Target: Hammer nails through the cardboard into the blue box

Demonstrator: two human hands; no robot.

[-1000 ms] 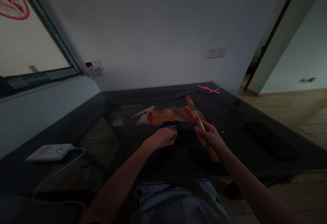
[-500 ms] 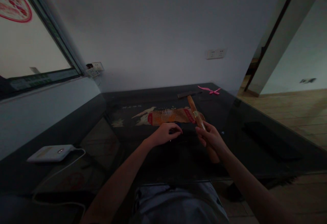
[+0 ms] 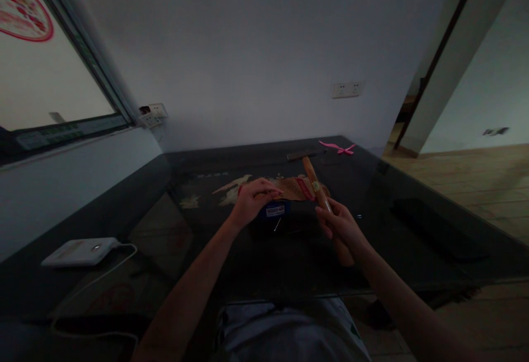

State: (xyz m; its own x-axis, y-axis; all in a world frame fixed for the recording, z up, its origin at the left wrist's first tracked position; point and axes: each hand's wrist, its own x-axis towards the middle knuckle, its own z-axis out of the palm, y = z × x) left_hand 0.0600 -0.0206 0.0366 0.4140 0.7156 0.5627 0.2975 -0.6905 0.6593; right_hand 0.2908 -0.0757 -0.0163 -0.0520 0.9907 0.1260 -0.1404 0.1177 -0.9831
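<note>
Across the dark table (image 3: 361, 177) slanted a wooden-handled hammer (image 3: 312, 174). An orange-and-red wrapper (image 3: 291, 188) lay partly behind its handle. The right hand's (image 3: 341, 223) grip circled that handle; the left hand's (image 3: 249, 201), narrow, bent over the wrapper, holding what I couldn't tell. Just nearer sat a blue packet (image 3: 274, 211).

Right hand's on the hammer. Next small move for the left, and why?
I'd probably ease the left hand a touch leftward, away from the hammer: its fingers reach over the orange patterned piece, and the hammer, held by the right hand, crosses that piece's right end.
</note>
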